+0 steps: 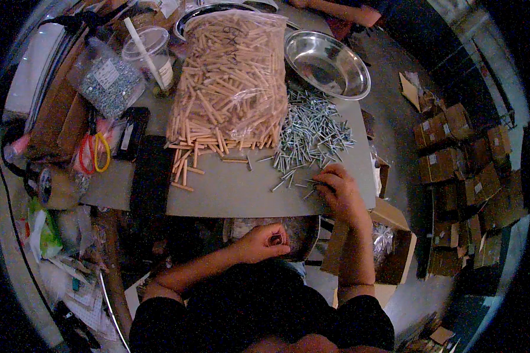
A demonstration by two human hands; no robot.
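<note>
1 heap of silvery screws [312, 132], R hand [337, 191] fingertips together pinching at its edge, L hand [264, 242] curled shut on sth small, 1 bag of pale dowels [232, 82].

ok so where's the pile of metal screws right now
In the head view, the pile of screws lies on the grey table, right of the bag of wooden dowels, below the steel bowl, just above the right hand.

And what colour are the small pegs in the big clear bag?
Pale wooden tan; the pegs show best in the head view, some spilled onto the table.
</note>
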